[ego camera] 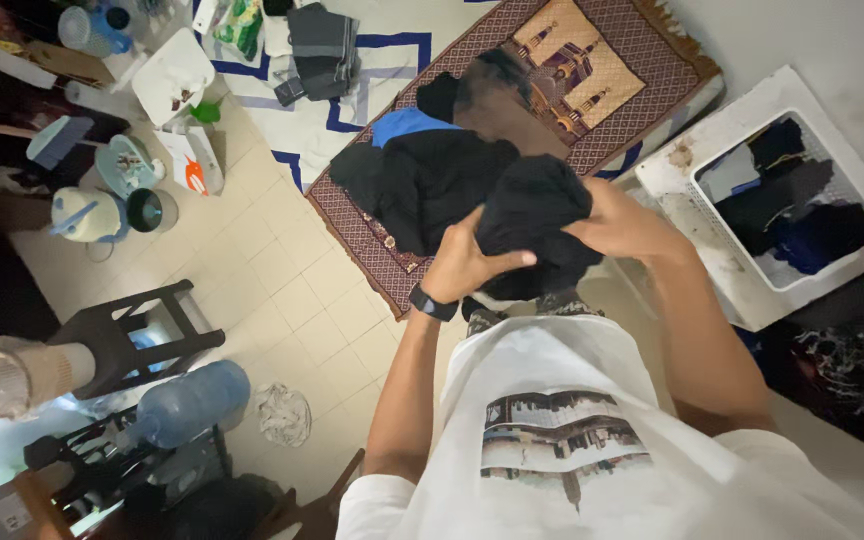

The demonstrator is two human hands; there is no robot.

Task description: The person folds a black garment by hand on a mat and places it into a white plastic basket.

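So there's a bunched-up black garment held up at about chest height, right in front of the person's white printed t-shirt and above the edge of a patterned maroon rug. The left hand, with a dark watch on the wrist, has its fingers curled around the lower left side of the cloth, thumb pressed across the front. The right hand is clamped onto the right side, fingers dug into the fabric. Just behind the bundle, a heap of dark clothes with a blue piece sticking out lies on the rug. Off to the right sits a white laundry basket with more dark clothing inside, near the wall. On the tiled floor to the left there's a black stool, a blue water jug lying on its side, a crumpled pale rag, and some plastic pitchers further back.
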